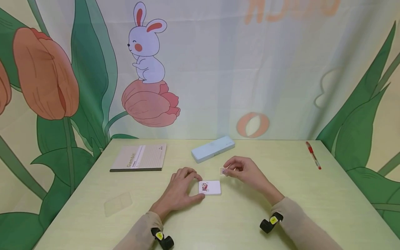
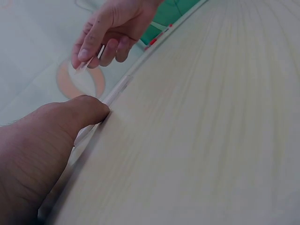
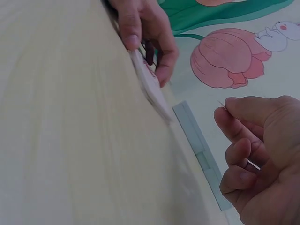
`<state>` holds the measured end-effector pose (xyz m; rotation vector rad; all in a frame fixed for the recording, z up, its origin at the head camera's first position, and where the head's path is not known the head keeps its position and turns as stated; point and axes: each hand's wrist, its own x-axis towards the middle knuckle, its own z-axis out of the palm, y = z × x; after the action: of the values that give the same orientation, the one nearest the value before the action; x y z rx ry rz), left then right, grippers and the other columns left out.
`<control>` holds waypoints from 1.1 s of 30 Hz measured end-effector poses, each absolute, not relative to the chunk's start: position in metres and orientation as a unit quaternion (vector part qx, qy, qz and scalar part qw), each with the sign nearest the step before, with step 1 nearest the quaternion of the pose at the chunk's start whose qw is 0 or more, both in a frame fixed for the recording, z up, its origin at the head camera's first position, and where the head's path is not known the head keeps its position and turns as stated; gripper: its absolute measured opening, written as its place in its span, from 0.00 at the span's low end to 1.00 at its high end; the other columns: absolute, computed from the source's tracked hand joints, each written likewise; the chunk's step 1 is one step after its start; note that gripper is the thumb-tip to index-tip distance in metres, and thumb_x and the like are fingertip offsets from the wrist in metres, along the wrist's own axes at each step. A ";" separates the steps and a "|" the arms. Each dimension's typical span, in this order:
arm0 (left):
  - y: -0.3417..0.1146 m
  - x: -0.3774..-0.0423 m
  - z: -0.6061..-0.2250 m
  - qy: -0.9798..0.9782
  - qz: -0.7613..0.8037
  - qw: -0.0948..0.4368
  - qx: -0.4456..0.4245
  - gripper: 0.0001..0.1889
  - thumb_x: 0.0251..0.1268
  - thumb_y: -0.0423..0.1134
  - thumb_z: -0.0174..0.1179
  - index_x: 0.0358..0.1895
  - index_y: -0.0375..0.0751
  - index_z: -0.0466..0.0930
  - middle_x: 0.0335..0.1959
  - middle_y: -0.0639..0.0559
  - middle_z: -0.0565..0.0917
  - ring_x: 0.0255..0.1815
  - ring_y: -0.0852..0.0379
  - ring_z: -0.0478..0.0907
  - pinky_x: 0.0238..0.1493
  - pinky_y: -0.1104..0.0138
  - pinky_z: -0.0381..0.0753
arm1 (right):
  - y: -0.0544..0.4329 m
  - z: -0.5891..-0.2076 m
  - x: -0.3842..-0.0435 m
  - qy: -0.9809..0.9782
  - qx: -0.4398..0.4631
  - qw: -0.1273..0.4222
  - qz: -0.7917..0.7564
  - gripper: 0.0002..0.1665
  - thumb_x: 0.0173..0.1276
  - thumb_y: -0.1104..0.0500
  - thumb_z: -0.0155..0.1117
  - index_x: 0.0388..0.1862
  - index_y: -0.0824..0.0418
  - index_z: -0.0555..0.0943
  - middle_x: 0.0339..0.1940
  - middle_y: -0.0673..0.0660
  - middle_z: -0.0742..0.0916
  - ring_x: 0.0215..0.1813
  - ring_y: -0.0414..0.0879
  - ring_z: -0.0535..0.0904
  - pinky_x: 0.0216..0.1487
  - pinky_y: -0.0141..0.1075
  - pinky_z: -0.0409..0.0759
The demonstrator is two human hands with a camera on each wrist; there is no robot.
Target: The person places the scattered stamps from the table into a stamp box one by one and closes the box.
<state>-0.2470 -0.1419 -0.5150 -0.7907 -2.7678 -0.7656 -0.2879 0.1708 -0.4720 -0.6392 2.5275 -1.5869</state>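
Note:
On the table lies a small white rectangular block, with a red figure printed at its left end. My left hand grips that end, thumb at the near corner and index finger at the far one. The right wrist view shows the block from the side, with the left hand around its end. Above the table, beyond the block's right end, my right hand pinches a small thin printed card between thumb and index finger. Its far part is hidden by the fingertips.
A pale blue pencil case lies behind the hands. To the left are a notebook and a clear plastic piece. A red pen is at the far right. A printed curtain hangs behind the table.

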 end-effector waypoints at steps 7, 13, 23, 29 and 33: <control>-0.142 -0.247 -0.515 -0.929 -0.254 0.073 -0.261 0.27 0.64 0.63 0.73 0.62 0.57 0.83 0.70 0.48 0.76 0.74 0.44 0.69 0.73 0.44 0.67 | 0.156 -0.482 -0.281 0.831 -0.217 0.074 -0.507 0.10 0.75 0.58 0.79 0.50 0.60 0.89 0.38 0.53 0.93 0.34 0.43 0.79 0.35 0.30 0.74; -0.142 -0.248 -0.516 -0.927 -0.255 0.075 -0.264 0.27 0.65 0.63 0.72 0.62 0.57 0.83 0.70 0.48 0.76 0.73 0.44 0.69 0.72 0.45 0.67 | 0.149 -0.490 -0.275 0.847 -0.224 0.074 -0.476 0.06 0.74 0.59 0.80 0.46 0.54 0.90 0.34 0.49 0.91 0.34 0.43 0.78 0.36 0.30 0.73; -0.142 -0.248 -0.515 -0.926 -0.252 0.083 -0.267 0.27 0.64 0.62 0.73 0.61 0.56 0.83 0.69 0.48 0.76 0.73 0.43 0.70 0.71 0.45 0.68 | 0.143 -0.493 -0.271 0.860 -0.247 0.049 -0.444 0.07 0.73 0.59 0.81 0.44 0.53 0.90 0.31 0.46 0.87 0.34 0.41 0.78 0.37 0.30 0.75; -0.143 -0.246 -0.513 -0.927 -0.251 0.079 -0.268 0.27 0.65 0.62 0.73 0.62 0.57 0.83 0.69 0.47 0.76 0.73 0.42 0.70 0.71 0.45 0.68 | 0.141 -0.493 -0.269 0.864 -0.256 0.042 -0.430 0.06 0.72 0.60 0.81 0.43 0.53 0.89 0.30 0.46 0.86 0.33 0.41 0.78 0.37 0.30 0.75; -0.142 -0.246 -0.513 -0.925 -0.256 0.081 -0.270 0.26 0.65 0.62 0.73 0.62 0.56 0.83 0.69 0.47 0.77 0.73 0.42 0.71 0.70 0.45 0.68 | 0.141 -0.493 -0.268 0.870 -0.257 0.040 -0.419 0.06 0.72 0.59 0.82 0.41 0.53 0.89 0.30 0.46 0.86 0.34 0.41 0.78 0.38 0.31 0.75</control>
<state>-0.2462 -0.1422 -0.5128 -0.8062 -2.7637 -0.7653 -0.2683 0.1407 -0.4935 -0.7868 2.6653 -1.2853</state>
